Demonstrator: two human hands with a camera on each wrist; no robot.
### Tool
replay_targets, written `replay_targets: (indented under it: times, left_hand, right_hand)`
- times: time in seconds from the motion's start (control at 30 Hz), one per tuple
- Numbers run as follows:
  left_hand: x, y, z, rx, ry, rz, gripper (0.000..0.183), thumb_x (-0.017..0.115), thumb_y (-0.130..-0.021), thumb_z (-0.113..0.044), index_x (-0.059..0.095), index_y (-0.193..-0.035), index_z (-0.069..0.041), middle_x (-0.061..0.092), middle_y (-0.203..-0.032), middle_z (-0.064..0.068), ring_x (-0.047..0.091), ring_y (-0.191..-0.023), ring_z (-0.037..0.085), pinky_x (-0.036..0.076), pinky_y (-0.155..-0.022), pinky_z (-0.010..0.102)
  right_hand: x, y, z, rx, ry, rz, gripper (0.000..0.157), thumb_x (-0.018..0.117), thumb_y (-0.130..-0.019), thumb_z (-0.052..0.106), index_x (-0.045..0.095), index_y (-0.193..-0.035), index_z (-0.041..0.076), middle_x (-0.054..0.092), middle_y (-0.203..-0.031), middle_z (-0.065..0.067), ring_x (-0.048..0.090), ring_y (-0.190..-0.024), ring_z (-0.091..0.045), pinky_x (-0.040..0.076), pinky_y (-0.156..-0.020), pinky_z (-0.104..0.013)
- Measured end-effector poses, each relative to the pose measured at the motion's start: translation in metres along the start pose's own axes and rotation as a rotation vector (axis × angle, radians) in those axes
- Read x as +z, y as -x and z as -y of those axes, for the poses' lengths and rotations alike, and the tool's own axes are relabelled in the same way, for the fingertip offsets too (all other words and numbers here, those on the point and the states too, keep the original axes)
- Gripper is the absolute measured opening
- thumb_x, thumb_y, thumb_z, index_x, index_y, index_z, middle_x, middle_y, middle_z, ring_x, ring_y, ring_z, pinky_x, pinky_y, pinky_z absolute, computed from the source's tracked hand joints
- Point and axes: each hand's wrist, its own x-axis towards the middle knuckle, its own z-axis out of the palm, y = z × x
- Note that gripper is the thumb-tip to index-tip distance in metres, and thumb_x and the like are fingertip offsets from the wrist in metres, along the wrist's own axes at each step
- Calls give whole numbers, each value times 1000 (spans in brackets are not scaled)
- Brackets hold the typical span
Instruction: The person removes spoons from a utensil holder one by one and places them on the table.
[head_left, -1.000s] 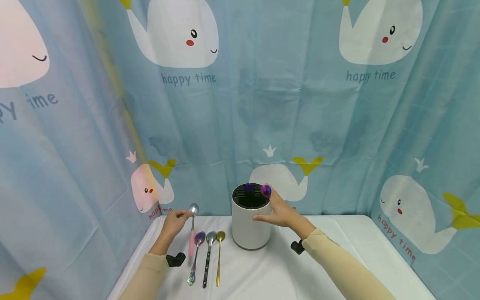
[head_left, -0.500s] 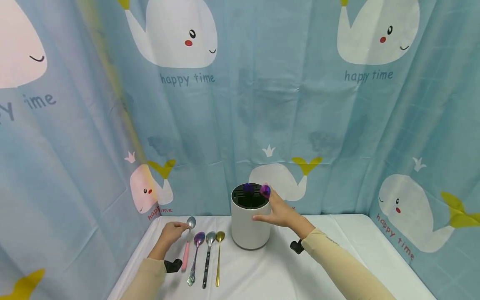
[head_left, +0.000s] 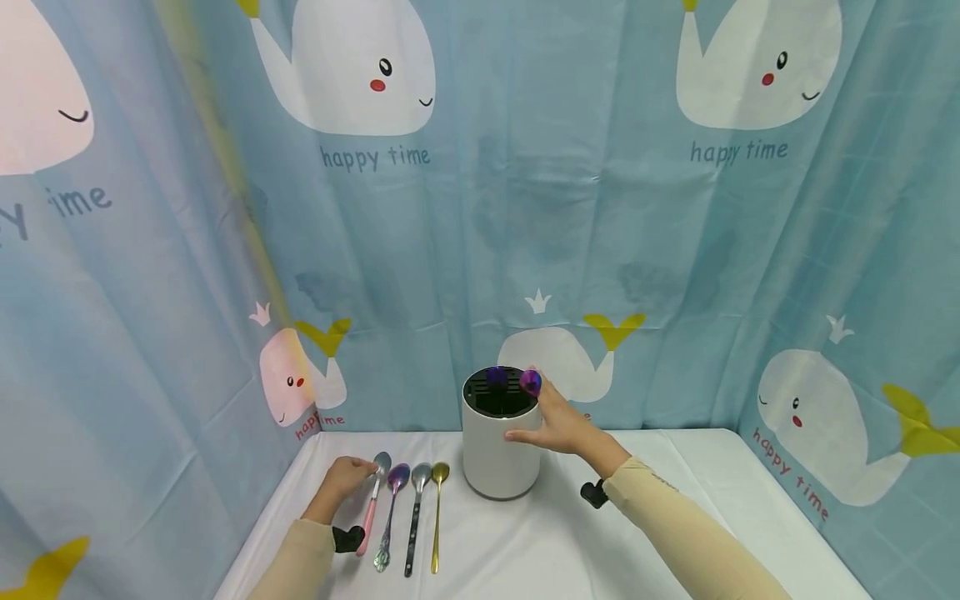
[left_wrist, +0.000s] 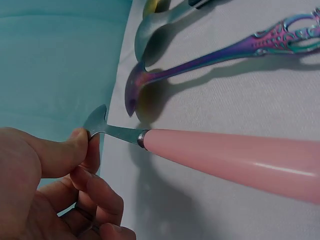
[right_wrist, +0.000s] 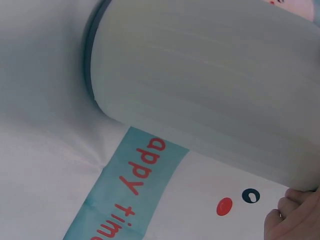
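My left hand (head_left: 347, 478) pinches the silver bowl of a pink-handled spoon (left_wrist: 225, 152) between thumb and fingertip, low over the white cloth. In the head view that spoon slants at the left end of a row. Beside it lie a rainbow-purple spoon (head_left: 390, 508) with an ornate handle, a silver spoon with a dark handle (head_left: 415, 521) and a gold spoon (head_left: 437, 517). My right hand (head_left: 558, 421) holds a white cylindrical utensil holder (head_left: 495, 462) near its rim, thumb across the front. A shiny purple rounded end (head_left: 531, 382) shows at its black slotted top, beside my fingers.
A white cloth (head_left: 637, 533) covers the table. Blue curtains (head_left: 562, 208) printed with whales hang at the back and on both sides, close to the table's edges. The holder stands right of the spoon row.
My left hand has lowered the pink-handled spoon toward the cloth; its handle has swung nearer to me and left, roughly alongside the others. My right hand has stayed on the holder.
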Motion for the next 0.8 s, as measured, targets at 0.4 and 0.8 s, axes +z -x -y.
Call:
replay_targets:
  times: [0.4,0.8]
  left_hand:
    - [1,6,12,-37,3,33,36,68,-98,-19,72,-104,17,70,-98,26,64,-92,36,54,-86,49]
    - [3,4,16,-8,-45,16,35,70,-98,-19,74,-101,16,71,-97,25,61,-87,32,53,-82,45]
  right_hand:
    - [1,1,0,12,17,4,138,77,-84,77,-4,-173,10,-1,-181,-11,15,-164,-36,26,-125,-62]
    - [2,-1,-1,-4,4,-7,138,79,-83,75,-2,-173,9,3,-180,-14,18,-164,-38,28,-123,-64]
